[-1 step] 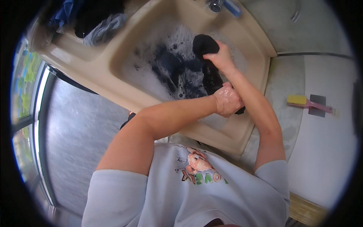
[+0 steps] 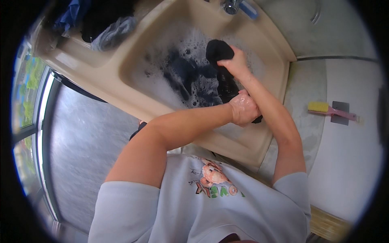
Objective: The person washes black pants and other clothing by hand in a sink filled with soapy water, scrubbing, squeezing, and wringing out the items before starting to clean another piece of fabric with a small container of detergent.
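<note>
A wet black sock (image 2: 226, 86) is stretched between my two hands above soapy water in a beige sink (image 2: 129, 65). My right hand (image 2: 237, 62) grips its bunched upper end, thumb laid across the cloth. Lower down, my wet left hand (image 2: 244, 108) is wrapped round the other part in a fist, and a dark end sticks out below it. My right forearm passes close beside the left fist. Dark soaked clothes (image 2: 184, 75) float among suds left of the sock.
A faucet (image 2: 231, 6) and a blue-handled item (image 2: 248, 10) are at the sink's far side. Grey and blue cloths (image 2: 113, 33) lie on the far-left ledge. A scrub brush with yellow bristles (image 2: 319, 107) rests on the right. A window (image 2: 30, 89) is at left.
</note>
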### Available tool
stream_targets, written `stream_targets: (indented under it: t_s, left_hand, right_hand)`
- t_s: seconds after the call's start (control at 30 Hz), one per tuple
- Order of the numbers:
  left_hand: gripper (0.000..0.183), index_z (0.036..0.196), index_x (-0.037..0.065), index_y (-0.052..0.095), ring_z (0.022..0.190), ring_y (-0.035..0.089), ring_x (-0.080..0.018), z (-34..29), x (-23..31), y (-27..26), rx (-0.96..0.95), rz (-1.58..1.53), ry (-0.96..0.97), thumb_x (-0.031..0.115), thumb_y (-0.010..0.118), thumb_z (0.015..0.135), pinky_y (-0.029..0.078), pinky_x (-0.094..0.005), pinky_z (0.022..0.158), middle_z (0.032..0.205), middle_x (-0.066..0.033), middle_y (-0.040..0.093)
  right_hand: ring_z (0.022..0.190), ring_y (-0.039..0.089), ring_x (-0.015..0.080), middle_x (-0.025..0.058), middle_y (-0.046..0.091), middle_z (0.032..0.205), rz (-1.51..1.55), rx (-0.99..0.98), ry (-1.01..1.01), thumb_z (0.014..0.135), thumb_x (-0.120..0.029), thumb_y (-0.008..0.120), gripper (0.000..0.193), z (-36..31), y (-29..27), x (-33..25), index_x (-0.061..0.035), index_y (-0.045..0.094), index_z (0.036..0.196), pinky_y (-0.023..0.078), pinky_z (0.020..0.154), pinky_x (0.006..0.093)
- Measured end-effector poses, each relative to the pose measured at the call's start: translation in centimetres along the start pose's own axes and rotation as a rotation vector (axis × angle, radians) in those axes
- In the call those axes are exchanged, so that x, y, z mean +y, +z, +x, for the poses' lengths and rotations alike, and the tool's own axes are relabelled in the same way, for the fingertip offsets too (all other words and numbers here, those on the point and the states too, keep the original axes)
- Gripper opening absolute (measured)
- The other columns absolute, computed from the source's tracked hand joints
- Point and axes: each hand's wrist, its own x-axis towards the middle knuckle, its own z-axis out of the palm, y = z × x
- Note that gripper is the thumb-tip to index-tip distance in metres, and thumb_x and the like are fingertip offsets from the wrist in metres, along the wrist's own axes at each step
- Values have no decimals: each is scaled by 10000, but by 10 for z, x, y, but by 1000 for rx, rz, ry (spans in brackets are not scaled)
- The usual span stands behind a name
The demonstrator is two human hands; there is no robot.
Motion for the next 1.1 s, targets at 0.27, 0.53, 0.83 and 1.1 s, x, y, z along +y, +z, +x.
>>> stream_targets:
  t_s: [0.27,0.53,0.83,1.1]
  left_hand:
    - [349,913,68,597,882,554,-291,-4,5,10,64,-78,50,141,568,573,433,-413,743,963,-140,567]
    - [514,974,88,518,957,463,-238,-29,-15,-71,226,-124,-107,256,686,518,413,-360,692,995,-74,500]
    - [639,1178,27,392,899,512,-200,-140,-93,-347,1280,-257,-536,270,708,679,402,-287,828,969,-114,543]
    - [544,1171,163,452,1108,388,-317,-187,-189,-361,637,1113,-931,422,590,713,319,-505,871,1184,-136,443]
  right_hand:
    - [772,600,265,163,621,841,-63,8,71,458,-153,730,538,-9,4,15,7,574,947,460,730,312]
    - [706,582,197,88,601,811,609,-34,387,594,-13,620,359,9,-25,-35,7,571,949,480,646,314]
    - [804,586,257,122,582,899,1194,-258,11,791,-99,560,241,159,-20,-192,-1,527,1009,505,696,411]
    - [1123,395,357,187,340,1280,-124,322,-353,694,-340,624,855,225,116,-254,-62,121,1326,342,907,490]
